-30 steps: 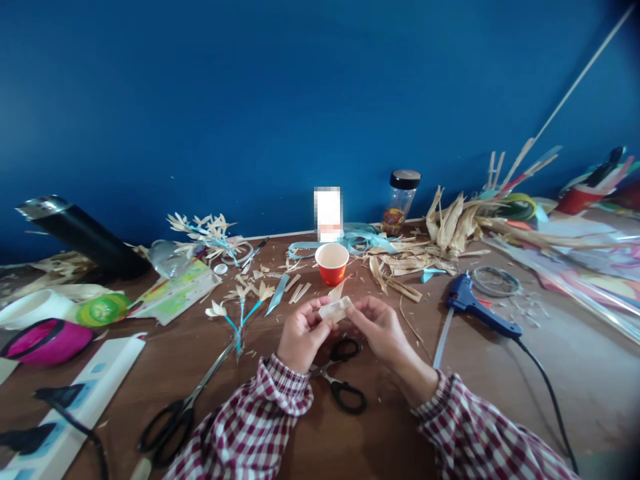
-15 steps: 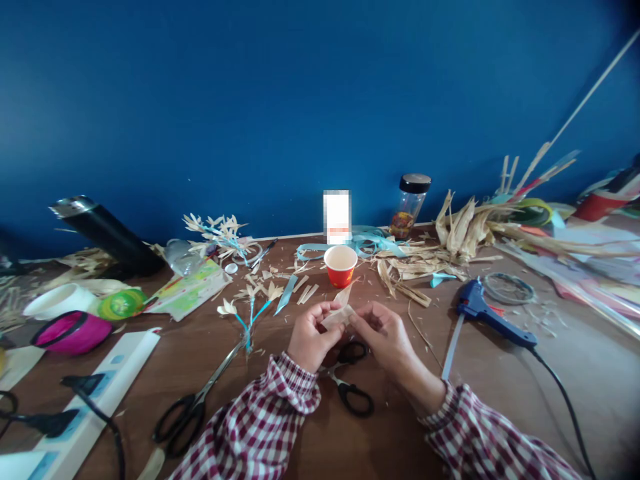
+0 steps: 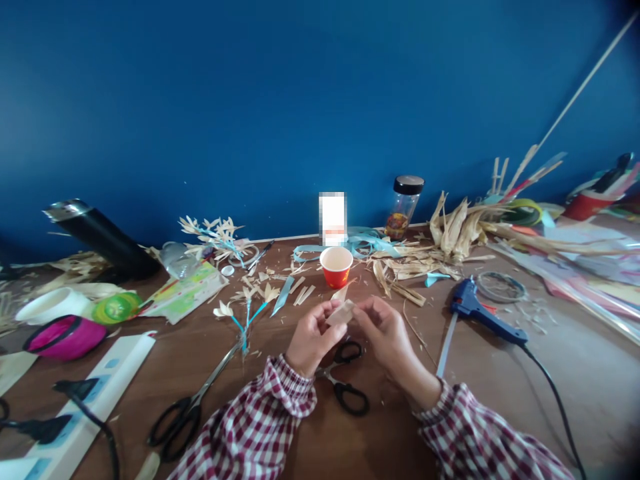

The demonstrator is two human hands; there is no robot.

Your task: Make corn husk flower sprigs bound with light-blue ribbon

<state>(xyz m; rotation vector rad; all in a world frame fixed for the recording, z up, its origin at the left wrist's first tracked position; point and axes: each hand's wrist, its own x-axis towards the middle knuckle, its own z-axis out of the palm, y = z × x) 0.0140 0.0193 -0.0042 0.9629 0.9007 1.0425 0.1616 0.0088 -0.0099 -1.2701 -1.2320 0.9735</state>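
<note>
Pinched in my left hand point(image 3: 314, 335) is a small pale piece of corn husk point(image 3: 341, 313). The thumb and fingertips of my right hand point(image 3: 384, 333) close on the husk's right edge. A red paper cup point(image 3: 336, 268) stands upright just beyond my hands. Below them lie black-handled scissors point(image 3: 351, 398), their blades partly hidden by my left hand. To the left, a small spray of husk flowers on blue stems point(image 3: 245, 323) lies by the tip of a second, larger pair of scissors point(image 3: 176, 427).
A blue glue gun point(image 3: 490, 313) with a cord lies right. Dry corn husks point(image 3: 457, 230) and a lidded jar point(image 3: 404, 207) stand along the wall. At left are a power strip point(image 3: 100, 393), a pink pouch point(image 3: 67, 337) and a black flask point(image 3: 110, 240).
The view has shifted slightly, so most things sit a little further left. Both hands keep hold of the husk piece, which is tilted slightly differently.
</note>
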